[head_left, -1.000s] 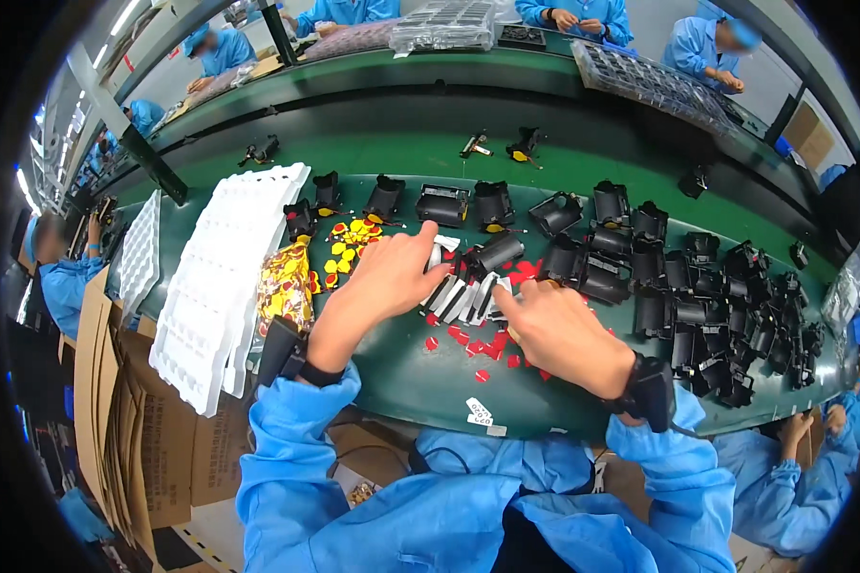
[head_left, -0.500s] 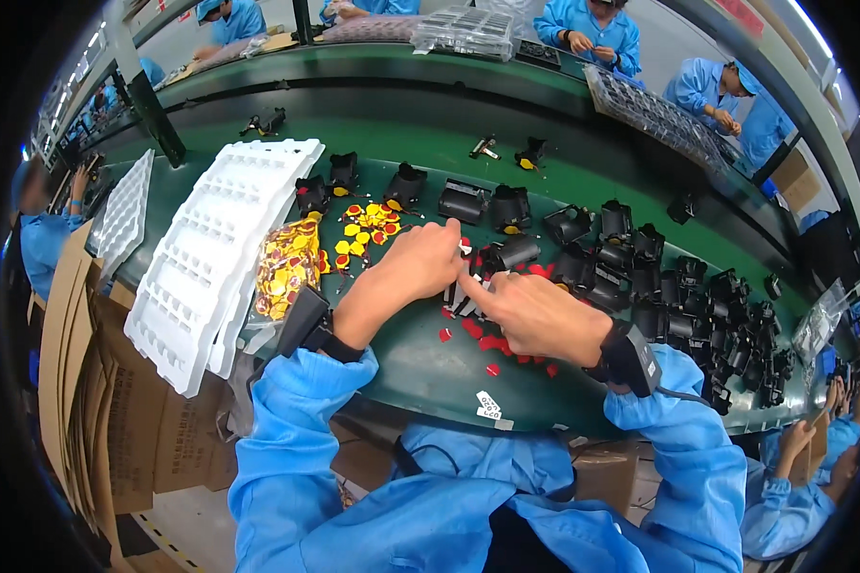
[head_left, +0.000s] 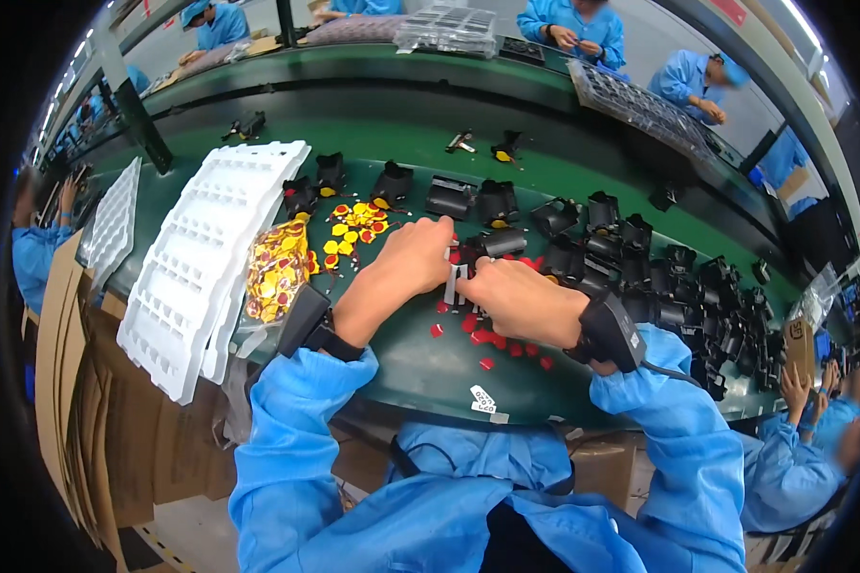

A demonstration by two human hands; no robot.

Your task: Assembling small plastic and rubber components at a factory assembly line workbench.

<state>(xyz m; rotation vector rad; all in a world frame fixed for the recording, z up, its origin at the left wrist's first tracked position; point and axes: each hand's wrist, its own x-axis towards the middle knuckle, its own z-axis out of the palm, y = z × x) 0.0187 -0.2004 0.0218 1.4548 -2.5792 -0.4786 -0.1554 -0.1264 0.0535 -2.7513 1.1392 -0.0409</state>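
My left hand (head_left: pixel 411 258) and my right hand (head_left: pixel 526 298) work close together over the green table, fingertips almost meeting. Both have bent, closed fingers; whatever is pinched in them is too small or hidden to name. Pale strip-like pieces (head_left: pixel 458 286) show between and below the fingertips. Just beyond lies a black cylindrical housing (head_left: pixel 500 243), partly behind my right hand. Small red pieces (head_left: pixel 482 336) are scattered under and in front of that hand. Beyond my left wrist is a loose pile of yellow and red pieces (head_left: pixel 361 222).
White moulded trays (head_left: pixel 196 277) and a clear bag of yellow-red pieces (head_left: pixel 277 272) are at left. Many black housings (head_left: pixel 674 296) crowd the right. A white label (head_left: pixel 483 398) lies near the front edge. Several co-workers in blue sit around, one (head_left: pixel 578 31) across the line.
My right index finger, stretched toward the left hand before, is now more bent. The whole view has shifted slightly, so the table things appear further left.
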